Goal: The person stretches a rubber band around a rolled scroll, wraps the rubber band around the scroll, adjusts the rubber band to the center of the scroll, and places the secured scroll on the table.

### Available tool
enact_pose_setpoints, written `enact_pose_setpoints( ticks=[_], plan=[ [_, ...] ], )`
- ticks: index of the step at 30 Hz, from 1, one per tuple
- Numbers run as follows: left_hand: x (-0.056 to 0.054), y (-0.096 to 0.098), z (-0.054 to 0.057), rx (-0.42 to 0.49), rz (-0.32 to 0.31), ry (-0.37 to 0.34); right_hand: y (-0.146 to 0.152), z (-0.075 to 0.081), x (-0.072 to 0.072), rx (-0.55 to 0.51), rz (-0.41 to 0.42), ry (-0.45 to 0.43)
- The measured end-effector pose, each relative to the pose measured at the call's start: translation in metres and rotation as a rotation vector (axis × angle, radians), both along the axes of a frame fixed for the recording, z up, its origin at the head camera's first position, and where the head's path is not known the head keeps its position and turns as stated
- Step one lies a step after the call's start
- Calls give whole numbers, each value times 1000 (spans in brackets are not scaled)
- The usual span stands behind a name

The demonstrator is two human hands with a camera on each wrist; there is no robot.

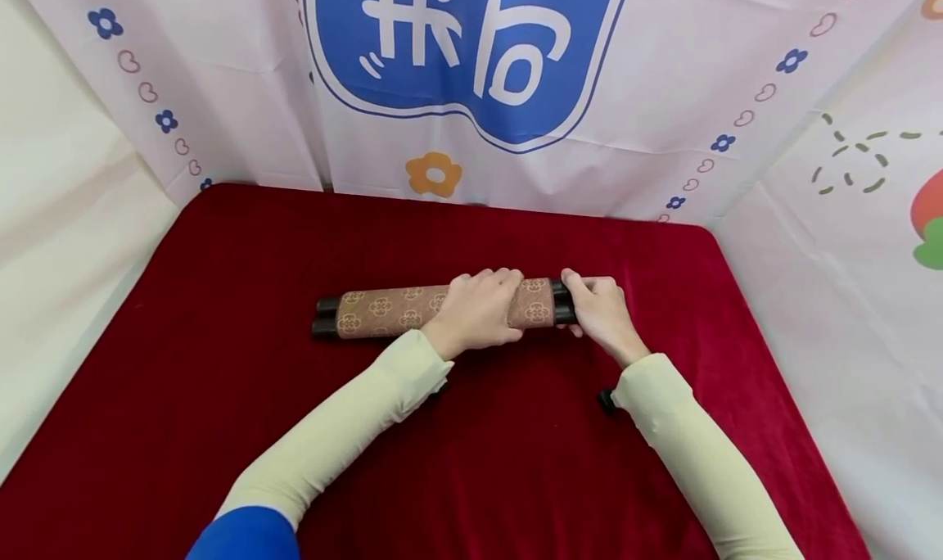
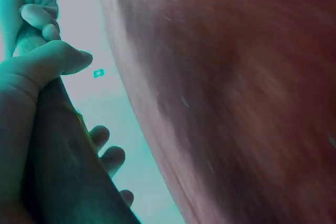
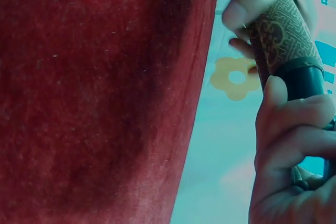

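A rolled scroll (image 1: 383, 308), covered in brown fabric with gold flower patterns, lies crosswise over the red table in the head view. Two black roller ends (image 1: 324, 327) stick out at its left. My left hand (image 1: 479, 306) grips the roll right of its middle, thumb on the near side and fingers over the top. At the right end, my right hand (image 1: 604, 314) holds the black roller ends, partly hiding them. The right wrist view shows fingers (image 3: 294, 114) curled round a black end just below the patterned scroll (image 3: 286, 30). In the left wrist view the scroll (image 2: 68, 150) is dark, with fingertips showing past its far edge.
Red velvet cloth (image 1: 243, 249) covers the table, whose back edge meets a white printed curtain (image 1: 243, 69) with a blue emblem. White fabric walls (image 1: 59, 200) stand at both sides. A small black piece (image 1: 607, 400) shows beside the right cuff.
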State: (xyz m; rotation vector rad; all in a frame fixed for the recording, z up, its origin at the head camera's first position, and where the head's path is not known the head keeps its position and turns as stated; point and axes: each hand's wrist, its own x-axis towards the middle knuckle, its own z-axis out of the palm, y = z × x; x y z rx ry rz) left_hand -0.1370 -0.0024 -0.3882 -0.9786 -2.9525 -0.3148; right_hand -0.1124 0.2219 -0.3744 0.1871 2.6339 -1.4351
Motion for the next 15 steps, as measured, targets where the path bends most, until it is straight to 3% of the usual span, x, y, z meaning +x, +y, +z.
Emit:
enact_pose_setpoints(
  ticks=[5,8,15],
  plan=[
    [-1,-38,-3,-9,74,-47,-1,4,-1,8,2,-1],
    [-1,-48,0,-29,90,-45,-3,3,-3,-5,7,6],
    [-1,-22,7,44,-1,-1,-7,-2,-3,-5,-11,31]
  ],
)
